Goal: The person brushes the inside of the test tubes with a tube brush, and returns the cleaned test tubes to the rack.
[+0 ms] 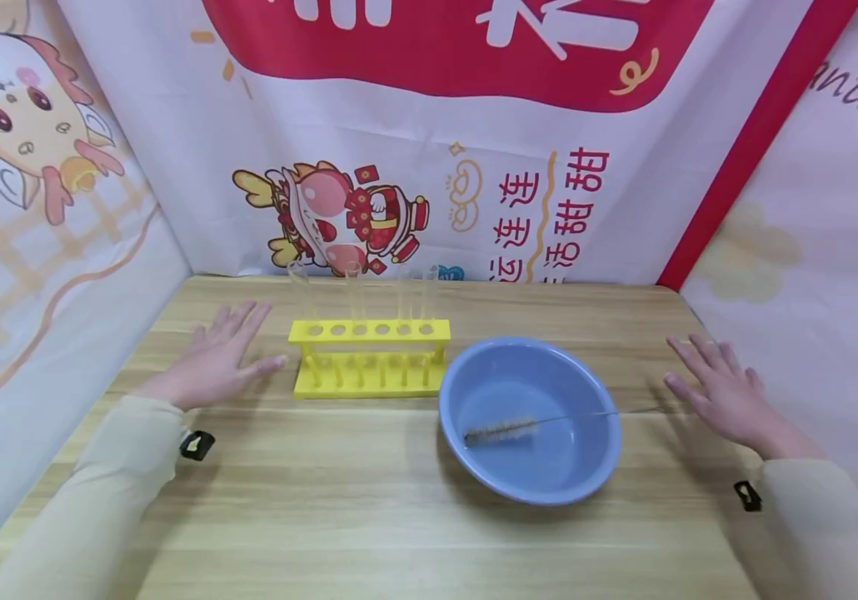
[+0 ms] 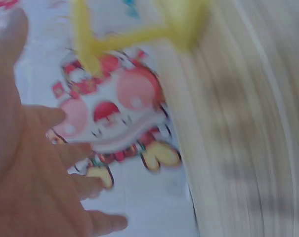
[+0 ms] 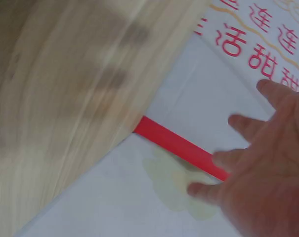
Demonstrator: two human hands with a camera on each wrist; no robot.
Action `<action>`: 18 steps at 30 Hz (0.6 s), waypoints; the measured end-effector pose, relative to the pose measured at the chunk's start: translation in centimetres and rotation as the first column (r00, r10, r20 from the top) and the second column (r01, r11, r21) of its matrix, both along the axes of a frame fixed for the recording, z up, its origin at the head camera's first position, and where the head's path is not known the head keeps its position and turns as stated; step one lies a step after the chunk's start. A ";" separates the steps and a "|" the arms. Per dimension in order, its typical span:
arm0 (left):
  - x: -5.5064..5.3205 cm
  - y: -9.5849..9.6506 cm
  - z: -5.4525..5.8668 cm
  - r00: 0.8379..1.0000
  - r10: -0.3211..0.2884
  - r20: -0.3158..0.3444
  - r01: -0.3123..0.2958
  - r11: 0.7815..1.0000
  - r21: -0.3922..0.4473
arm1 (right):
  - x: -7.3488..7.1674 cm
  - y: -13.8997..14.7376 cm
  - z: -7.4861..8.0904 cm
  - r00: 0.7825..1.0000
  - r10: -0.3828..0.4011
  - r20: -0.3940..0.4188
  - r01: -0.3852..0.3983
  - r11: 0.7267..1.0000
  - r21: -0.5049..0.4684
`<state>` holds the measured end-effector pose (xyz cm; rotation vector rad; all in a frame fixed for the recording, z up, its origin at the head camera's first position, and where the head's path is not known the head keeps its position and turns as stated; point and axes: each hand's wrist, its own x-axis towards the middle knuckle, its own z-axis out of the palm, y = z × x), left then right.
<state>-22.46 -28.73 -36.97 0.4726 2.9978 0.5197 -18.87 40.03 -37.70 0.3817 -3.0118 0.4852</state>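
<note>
My left hand (image 1: pixel 212 358) is held with fingers spread at the left of the table, holding nothing. Just right of it in the head view stands a yellow test tube rack (image 1: pixel 369 387), with several clear test tubes (image 1: pixel 356 296) upright in its holes. On the far right, my right hand (image 1: pixel 725 396) also has its fingers spread and holds nothing. A blue basin (image 1: pixel 526 483) sits right of the rack. Inside lies a bristled test tube brush (image 1: pixel 501 431), its thin wire handle running over the basin's right rim toward my right hand.
The wood-grain table (image 1: pixel 309 517) is bounded by a printed cloth (image 1: pixel 414 125) at the back and patterned cloths on the left (image 1: pixel 47 250) and right (image 1: pixel 811 275). The rack's right end stands close against the basin's rim.
</note>
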 end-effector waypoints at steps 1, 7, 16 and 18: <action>0.0 0.4 0.3 1.000 -0.003 -0.006 0.003 0.999 0.049 | 0.1 0.0 0.2 0.999 0.010 -0.037 -0.011 1.000 -0.021; 0.0 3.2 2.4 0.997 0.058 -0.060 -0.039 0.959 0.281 | 1.4 -0.5 1.7 0.982 -0.008 -0.191 -0.028 0.982 -0.188; -2.1 5.2 1.7 0.993 0.110 0.043 -0.116 0.842 0.527 | 3.5 -3.0 2.0 0.963 0.114 -0.245 -0.163 0.968 -0.189; -2.5 5.3 1.1 0.993 0.113 0.040 -0.116 0.834 0.539 | 3.7 -3.5 2.0 0.954 0.146 -0.262 -0.195 0.966 -0.170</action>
